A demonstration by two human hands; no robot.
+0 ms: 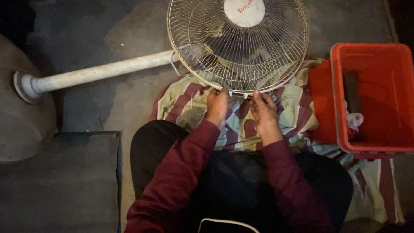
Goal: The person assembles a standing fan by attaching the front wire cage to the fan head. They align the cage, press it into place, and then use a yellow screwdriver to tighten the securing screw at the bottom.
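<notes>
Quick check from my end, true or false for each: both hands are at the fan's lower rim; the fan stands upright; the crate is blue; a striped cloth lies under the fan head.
1. Both the left hand and the right hand are at the lower rim of the fan grille. True.
2. The fan stands upright. False: its pole lies along the floor.
3. The crate is blue. False: the plastic crate is red.
4. A striped cloth lies under the fan head. True.
</notes>
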